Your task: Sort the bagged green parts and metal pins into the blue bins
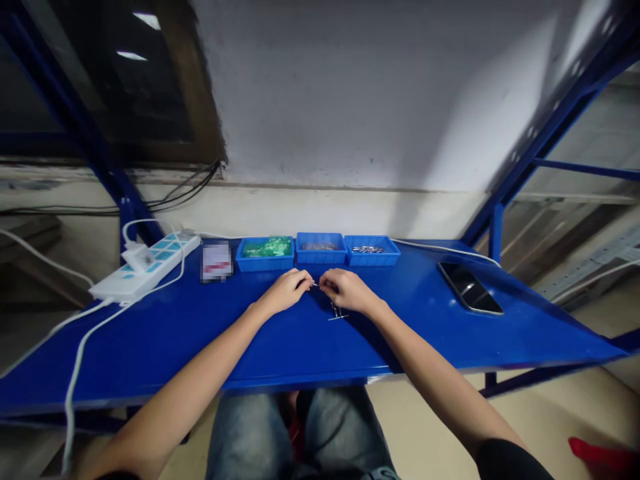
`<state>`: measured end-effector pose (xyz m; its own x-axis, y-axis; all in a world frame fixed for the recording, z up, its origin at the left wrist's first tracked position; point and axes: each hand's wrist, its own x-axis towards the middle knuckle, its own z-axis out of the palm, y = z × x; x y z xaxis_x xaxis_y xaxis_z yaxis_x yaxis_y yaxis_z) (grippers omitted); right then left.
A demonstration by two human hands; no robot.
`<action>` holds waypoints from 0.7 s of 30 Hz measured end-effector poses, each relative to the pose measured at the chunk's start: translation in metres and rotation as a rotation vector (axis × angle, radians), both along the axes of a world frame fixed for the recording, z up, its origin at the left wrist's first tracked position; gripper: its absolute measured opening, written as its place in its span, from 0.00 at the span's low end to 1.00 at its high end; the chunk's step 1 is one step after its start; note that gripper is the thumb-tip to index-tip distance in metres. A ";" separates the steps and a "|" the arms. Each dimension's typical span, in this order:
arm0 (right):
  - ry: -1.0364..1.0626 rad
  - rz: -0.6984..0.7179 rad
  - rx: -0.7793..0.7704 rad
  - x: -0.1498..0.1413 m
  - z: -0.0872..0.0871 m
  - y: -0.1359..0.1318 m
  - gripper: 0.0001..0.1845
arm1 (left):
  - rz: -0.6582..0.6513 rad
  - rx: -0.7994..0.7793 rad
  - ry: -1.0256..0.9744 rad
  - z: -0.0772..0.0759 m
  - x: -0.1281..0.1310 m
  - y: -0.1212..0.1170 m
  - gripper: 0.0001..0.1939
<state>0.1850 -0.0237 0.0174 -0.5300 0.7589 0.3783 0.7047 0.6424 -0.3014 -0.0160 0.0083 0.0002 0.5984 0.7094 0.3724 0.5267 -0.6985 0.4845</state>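
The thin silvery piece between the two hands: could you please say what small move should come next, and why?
Perhaps ease the right hand slightly towards the left hand, since the thin silvery piece shows in the narrow gap between them.

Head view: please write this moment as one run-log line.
left hand: pinches small silvery metal piece | right hand: at it, grip unclear | blue tabletop: thin silvery rods near right hand

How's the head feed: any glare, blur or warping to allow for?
Head view: a bright reflection on the phone; blur toward the edges, the blue frame splaying, probably lens distortion; soft shadows on the wall; the small metal part between left hand and right hand too tiny to make out.
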 end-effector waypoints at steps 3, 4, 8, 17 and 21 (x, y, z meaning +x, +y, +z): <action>-0.039 -0.056 0.018 -0.003 -0.003 0.001 0.05 | -0.005 -0.058 -0.036 0.000 0.001 -0.003 0.11; -0.039 -0.075 0.013 -0.003 -0.004 0.002 0.05 | -0.002 -0.073 -0.057 0.000 0.001 -0.004 0.10; -0.002 -0.076 -0.020 -0.005 -0.007 0.004 0.06 | 0.013 -0.038 -0.068 -0.001 0.001 -0.003 0.12; 0.055 -0.060 0.078 -0.014 -0.011 0.005 0.08 | 0.053 0.145 0.059 -0.002 0.000 -0.005 0.06; -0.147 -0.101 0.093 -0.018 -0.008 0.001 0.08 | 0.077 0.159 0.088 -0.004 0.001 -0.005 0.07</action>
<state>0.1670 -0.0224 0.0098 -0.5079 0.7763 0.3733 0.7990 0.5865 -0.1327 -0.0149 0.0032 -0.0040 0.5800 0.6907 0.4319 0.6167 -0.7187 0.3213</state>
